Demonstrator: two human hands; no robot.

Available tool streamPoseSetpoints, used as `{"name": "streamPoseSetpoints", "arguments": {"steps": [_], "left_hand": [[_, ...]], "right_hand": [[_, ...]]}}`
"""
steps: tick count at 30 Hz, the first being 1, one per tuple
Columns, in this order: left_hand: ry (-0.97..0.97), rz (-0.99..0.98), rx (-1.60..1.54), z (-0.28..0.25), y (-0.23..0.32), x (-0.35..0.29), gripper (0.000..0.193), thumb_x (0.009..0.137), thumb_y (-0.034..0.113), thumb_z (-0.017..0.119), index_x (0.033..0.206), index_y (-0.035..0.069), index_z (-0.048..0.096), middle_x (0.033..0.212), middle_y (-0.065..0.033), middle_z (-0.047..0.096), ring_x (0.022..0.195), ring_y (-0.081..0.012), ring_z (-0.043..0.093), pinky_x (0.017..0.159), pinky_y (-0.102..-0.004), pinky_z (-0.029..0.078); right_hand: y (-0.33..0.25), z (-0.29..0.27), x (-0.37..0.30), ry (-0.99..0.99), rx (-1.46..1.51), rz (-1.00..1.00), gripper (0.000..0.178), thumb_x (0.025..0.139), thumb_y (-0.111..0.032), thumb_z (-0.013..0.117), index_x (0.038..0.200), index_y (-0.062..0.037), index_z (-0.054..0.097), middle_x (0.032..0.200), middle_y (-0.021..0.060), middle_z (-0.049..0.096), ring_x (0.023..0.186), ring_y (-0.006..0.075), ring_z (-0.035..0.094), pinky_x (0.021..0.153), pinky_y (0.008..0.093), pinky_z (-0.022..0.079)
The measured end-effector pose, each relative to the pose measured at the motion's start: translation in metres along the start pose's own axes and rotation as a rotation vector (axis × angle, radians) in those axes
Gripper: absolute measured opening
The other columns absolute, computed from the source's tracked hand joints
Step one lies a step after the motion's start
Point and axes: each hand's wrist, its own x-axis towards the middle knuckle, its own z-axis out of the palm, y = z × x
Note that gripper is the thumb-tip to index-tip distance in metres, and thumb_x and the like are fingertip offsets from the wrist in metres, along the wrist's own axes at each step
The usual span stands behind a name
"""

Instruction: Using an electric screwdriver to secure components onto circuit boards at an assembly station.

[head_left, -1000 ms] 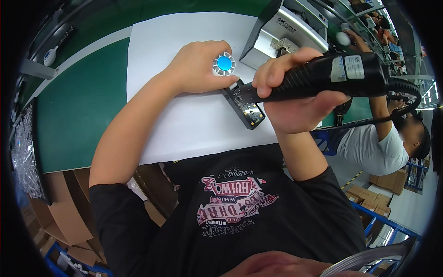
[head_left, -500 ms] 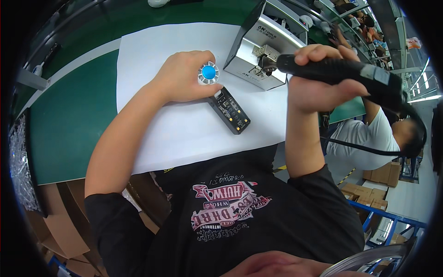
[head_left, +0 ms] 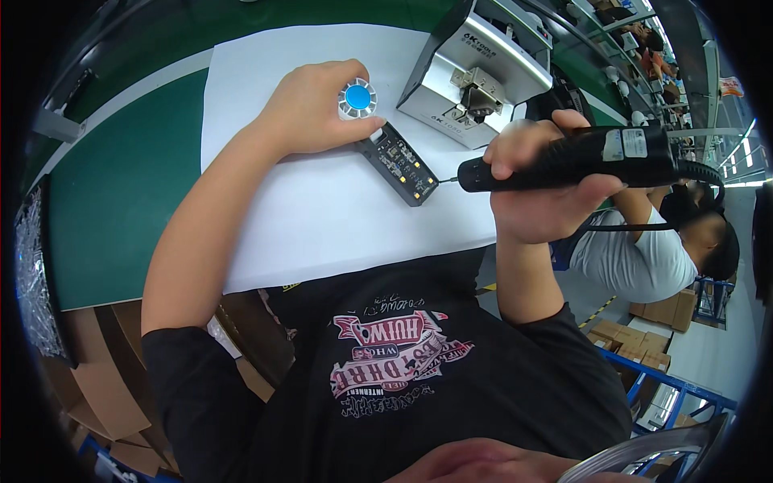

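My left hand [head_left: 302,109] is closed round a whitish round part with a ribbed silver ring and blue disc [head_left: 357,97]. Its thumb rests where a dark, narrow housing with a circuit board [head_left: 403,167] begins; the hand hides whether the two are joined. A black electric screwdriver [head_left: 588,157] lies almost level in the grip of my right hand [head_left: 539,189]. The thin bit points left and its tip is at the housing's right end; I cannot tell if they touch. Behind the screwdriver stands a silver and black screw feeder [head_left: 463,88].
White paper [head_left: 322,217] covers part of the green tabletop [head_left: 121,209]. A cable [head_left: 704,171] runs off the screwdriver's rear. At right, a co-worker in a white shirt [head_left: 632,253] sits near cardboard boxes [head_left: 632,342]. Clear plastic wrapping [head_left: 34,274] lies at the far left.
My right hand has brought the screwdriver from the screw feeder's front down towards me, to the housing's right end. The left hand still grips its part, slightly higher in the picture.
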Motion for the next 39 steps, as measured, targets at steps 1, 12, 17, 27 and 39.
{"name": "streamPoseSetpoints", "arguments": {"steps": [1,12,17,27,39], "left_hand": [[-0.002,0.003,-0.002,0.0,0.0,0.0,0.045,0.074,0.036,0.081,0.103,0.006,0.064,0.09,-0.0131,0.069,0.084,-0.031,0.067,0.076,-0.0383,0.053],[0.027,0.026,-0.007,-0.003,0.001,-0.001,0.051,0.074,0.045,0.08,0.105,0.005,0.067,0.093,-0.0133,0.072,0.086,-0.0332,0.069,0.077,-0.04,0.054],[0.02,0.039,0.002,-0.005,0.002,-0.002,0.051,0.074,0.044,0.08,0.105,0.006,0.067,0.093,-0.0132,0.071,0.086,-0.0331,0.069,0.077,-0.0398,0.054],[0.021,0.027,-0.024,-0.007,0.007,-0.004,0.048,0.073,0.036,0.08,0.106,0.005,0.064,0.09,-0.0149,0.069,0.083,-0.0315,0.067,0.076,-0.039,0.053],[0.029,0.049,-0.008,-0.007,0.005,-0.004,0.047,0.073,0.037,0.08,0.105,0.005,0.065,0.091,-0.0135,0.07,0.085,-0.0316,0.068,0.077,-0.0389,0.053]], "right_hand": [[0.001,-0.001,-0.002,0.003,-0.002,-0.001,0.084,0.09,-0.08,0.046,0.13,-0.0062,0.046,0.081,0.0094,0.063,0.063,0.0202,0.061,0.062,0.0349,0.051],[0.012,-0.007,-0.01,-0.119,0.075,-0.07,0.082,0.096,-0.075,0.042,0.137,-0.0053,0.048,0.089,0.0118,0.063,0.068,0.0215,0.06,0.066,0.0383,0.049],[0.009,-0.001,-0.012,-0.126,0.055,-0.051,0.08,0.095,-0.076,0.043,0.137,-0.0073,0.048,0.089,0.0114,0.063,0.069,0.0216,0.061,0.067,0.0382,0.049],[0.004,-0.001,-0.006,-0.186,0.056,-0.029,0.086,0.094,-0.077,0.044,0.138,-0.0023,0.046,0.09,0.0114,0.064,0.072,0.0215,0.062,0.07,0.0384,0.05],[-0.006,0.01,-0.002,-0.111,-0.004,0.016,0.1,0.092,-0.083,0.035,0.142,0.0034,0.043,0.091,0.0117,0.064,0.074,0.0216,0.063,0.072,0.0404,0.051]]}}
